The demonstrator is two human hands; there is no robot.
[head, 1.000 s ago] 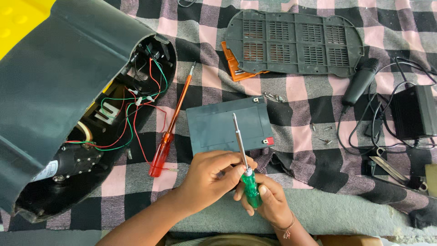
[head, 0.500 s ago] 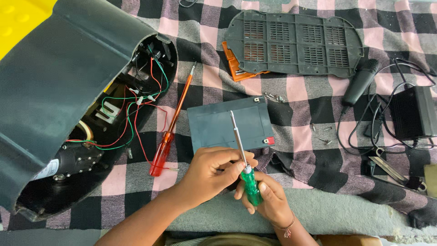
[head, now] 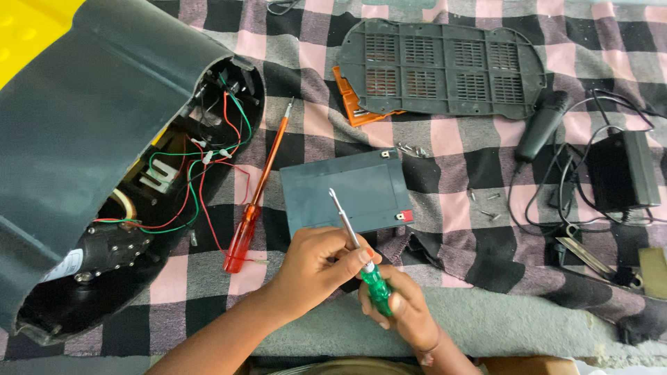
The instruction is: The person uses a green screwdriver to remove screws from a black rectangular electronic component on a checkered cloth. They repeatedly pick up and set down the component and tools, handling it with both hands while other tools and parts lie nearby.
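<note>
The green-handled screwdriver [head: 363, 258] sits low in the middle of the frame, its metal shaft slanting up and left so the tip lies over the lower edge of the dark rectangular battery [head: 344, 192]; the right hand [head: 401, 310] wraps the green handle from below, fingers closed round it, while the left hand [head: 316, 266] pinches the shaft just above the handle, thumb and fingers pressed together on the metal (the join of shaft and handle is covered by those fingers); both forearms come up from the bottom edge and are cut off there. To the left of the battery lies an orange-handled screwdriver [head: 256, 203], untouched, and beyond it, at the left, an open dark housing [head: 83, 139] with red, green and white wires showing. A slotted grille panel [head: 445, 69] lies at upper centre on the checked cloth [head: 458, 139]; a black adapter [head: 622, 170] sits at right.
</note>
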